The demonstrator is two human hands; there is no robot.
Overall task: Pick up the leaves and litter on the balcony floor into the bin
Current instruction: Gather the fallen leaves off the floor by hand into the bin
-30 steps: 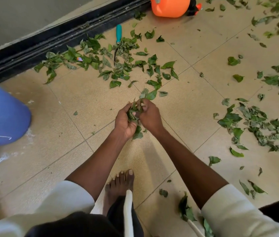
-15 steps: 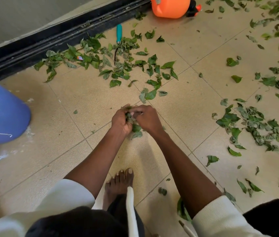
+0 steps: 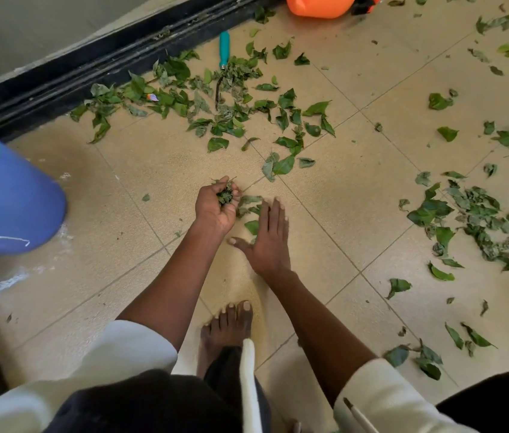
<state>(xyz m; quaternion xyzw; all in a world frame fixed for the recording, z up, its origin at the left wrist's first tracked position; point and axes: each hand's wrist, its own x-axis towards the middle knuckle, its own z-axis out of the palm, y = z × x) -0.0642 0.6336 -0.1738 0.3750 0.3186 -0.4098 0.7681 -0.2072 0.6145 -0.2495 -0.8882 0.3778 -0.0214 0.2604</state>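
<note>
My left hand [image 3: 215, 207] is curled round a small bunch of green leaves [image 3: 225, 192] just above the tiled floor. Beside it, my right hand [image 3: 267, 237] lies flat with straight fingers over a few loose leaves [image 3: 251, 226] on the tiles. A thick scatter of green leaves [image 3: 215, 101] covers the floor near the door track, and another patch of leaves [image 3: 478, 223] lies to the right. The blue bin with a green rim [image 3: 9, 201] stands at the left edge.
A teal-handled tool [image 3: 224, 50] lies among the far leaves. An orange container [image 3: 322, 4] stands at the top. The black door track [image 3: 91, 67] runs along the upper left. My bare foot [image 3: 226, 329] is planted below my hands. More leaves [image 3: 418, 360] lie near my right sleeve.
My hands have parted. The left one kept the bunch of leaves; the right one let go, opened flat and dropped onto leaves on the floor.
</note>
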